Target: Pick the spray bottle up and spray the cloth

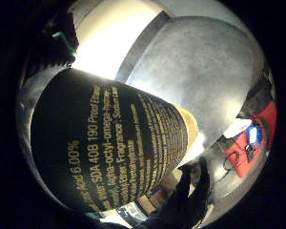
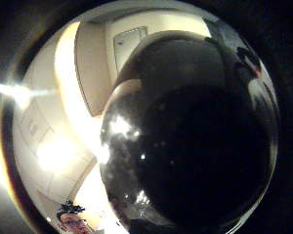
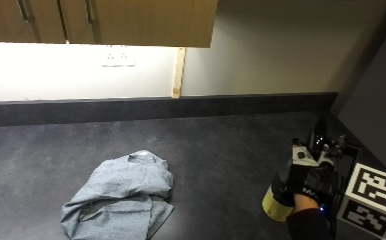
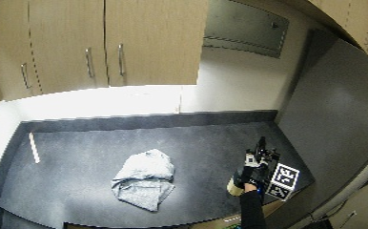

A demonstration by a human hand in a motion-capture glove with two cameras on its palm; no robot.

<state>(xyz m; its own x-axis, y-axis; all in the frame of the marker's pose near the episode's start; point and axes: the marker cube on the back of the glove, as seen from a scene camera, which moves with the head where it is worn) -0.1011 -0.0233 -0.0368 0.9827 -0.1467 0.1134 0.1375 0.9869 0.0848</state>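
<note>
A dark spray bottle [image 3: 273, 204] with a yellow base is at the right end of the black counter [image 3: 213, 145], tilted with its spray head [image 3: 319, 134] toward the back wall. My gloved right hand [image 3: 309, 177] grips its body. Whether the base touches the counter I cannot tell. The printed label [image 1: 109, 148] fills the little finger side palm view, with gloved fingertips [image 1: 186, 200] curled past it. The dark bottle body [image 2: 195, 131] fills the thumb side view. A crumpled grey-blue cloth [image 3: 120, 192] lies on the counter to the left of the bottle, well apart from the hand [image 4: 250, 174].
Wooden cabinets [image 4: 107, 43] hang over the lit back wall. A dark panel [image 4: 336, 119] closes off the counter's right side, close to the hand. A thin white strip [image 4: 34, 147] lies at the counter's far left.
</note>
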